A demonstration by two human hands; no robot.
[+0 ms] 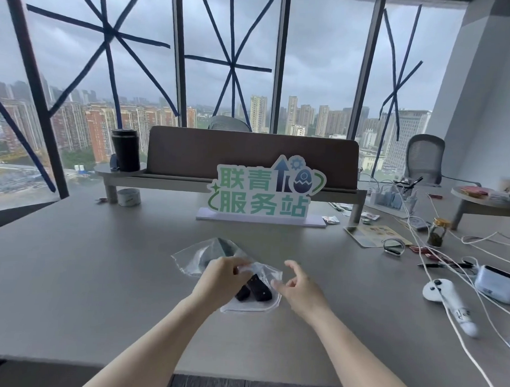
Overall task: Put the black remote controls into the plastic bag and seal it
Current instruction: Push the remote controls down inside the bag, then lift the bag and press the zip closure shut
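Note:
A clear plastic bag (268,303) lies on the grey desk in front of me with two black remote controls (258,287) inside it. My left hand (219,275) pinches the bag's upper edge at the left. My right hand (298,287) pinches the bag's right edge between thumb and forefinger, other fingers curled. A second clear bag (195,256) with a dark item inside lies just behind my left hand.
A green and white sign (262,190) stands behind the bags on a white base. To the right lie a white controller (442,295), white cables (438,260), a small white device (496,283) and a jar (437,232). A black cup (125,149) sits on the shelf at back left.

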